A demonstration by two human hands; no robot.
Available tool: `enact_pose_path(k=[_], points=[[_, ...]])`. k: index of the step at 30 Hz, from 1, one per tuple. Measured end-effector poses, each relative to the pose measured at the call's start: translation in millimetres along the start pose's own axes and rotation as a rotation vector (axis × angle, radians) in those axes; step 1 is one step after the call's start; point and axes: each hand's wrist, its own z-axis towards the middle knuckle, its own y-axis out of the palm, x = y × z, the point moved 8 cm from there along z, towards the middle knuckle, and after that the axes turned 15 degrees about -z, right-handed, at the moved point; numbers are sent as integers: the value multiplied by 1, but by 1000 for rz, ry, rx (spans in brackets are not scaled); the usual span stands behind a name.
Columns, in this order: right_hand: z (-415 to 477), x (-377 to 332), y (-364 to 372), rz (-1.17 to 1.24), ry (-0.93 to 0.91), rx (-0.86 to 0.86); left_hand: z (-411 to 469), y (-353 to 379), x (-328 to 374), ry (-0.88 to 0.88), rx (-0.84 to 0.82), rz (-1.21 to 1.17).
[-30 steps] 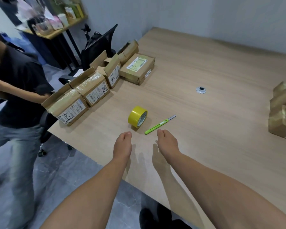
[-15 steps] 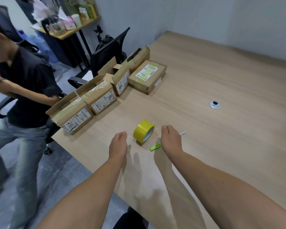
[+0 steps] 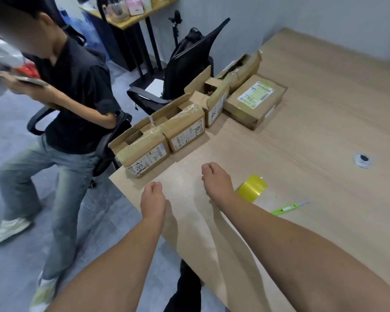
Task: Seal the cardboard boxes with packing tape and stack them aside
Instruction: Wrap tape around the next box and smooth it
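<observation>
Left grip [image 3: 153,199], right grip [image 3: 216,182]: both empty

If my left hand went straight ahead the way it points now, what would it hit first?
Probably the nearest open brown cardboard box, at the corner of the light wooden table. Only bare tabletop lies between it and your left hand. Depth is hard to judge.

Left hand [image 3: 153,199] and right hand [image 3: 215,181] shift left, away from knife [image 3: 288,208], toward boxes [image 3: 185,131]; right hand now left of tape [image 3: 252,188].
</observation>
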Motion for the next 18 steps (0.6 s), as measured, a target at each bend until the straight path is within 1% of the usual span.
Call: enact_pose_path(k=[4,9,11,14,18], points=[[14,-25,50,-75,-25,-126,39,-46,1,-49,108,-62],[35,-48,87,-94,-4,-196,77,-68,4,-84,190,-249],[46,-55,99,-79,1,-199,89,-72,10,-87,223,-345],[58,-60,112,-63,34,-191,106,-73,14,-102,210,-475],[70,-64,121,-50,25,-172,119,-68,17,-113,162,-565]])
